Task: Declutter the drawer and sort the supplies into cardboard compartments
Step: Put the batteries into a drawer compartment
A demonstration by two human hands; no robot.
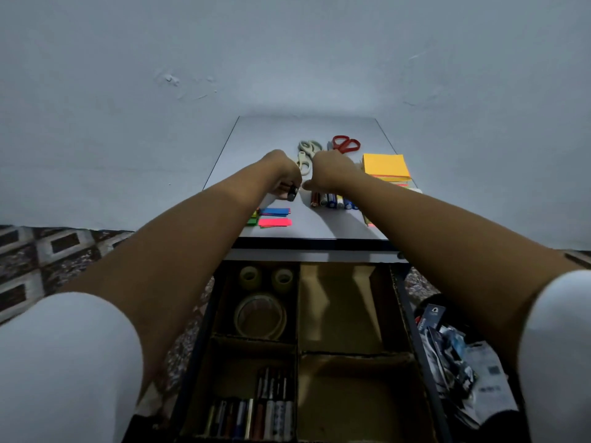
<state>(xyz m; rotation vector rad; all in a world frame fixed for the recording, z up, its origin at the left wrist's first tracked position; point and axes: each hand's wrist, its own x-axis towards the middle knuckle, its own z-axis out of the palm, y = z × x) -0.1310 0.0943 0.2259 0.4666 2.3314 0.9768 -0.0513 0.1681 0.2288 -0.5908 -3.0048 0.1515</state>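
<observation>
Below me the open drawer (403,302) holds cardboard compartments: tape rolls (260,314) at the far left, batteries (256,414) at the near left, and two bare sections on the right. On the desk top (265,135) my left hand (281,174) grips dark batteries (291,193). My right hand (329,174) hovers with curled fingers over a row of batteries (332,200); whether it holds one is hidden. Behind the hands lie grey scissors (307,153) and red scissors (345,144).
An orange sticky-note stack (385,166) sits at the desk's right. Blue, pink and green paper flags (273,217) lie near the front left edge. A pile of plastic packaging (454,356) lies on the floor right of the drawer. A patterned rug (48,251) is at left.
</observation>
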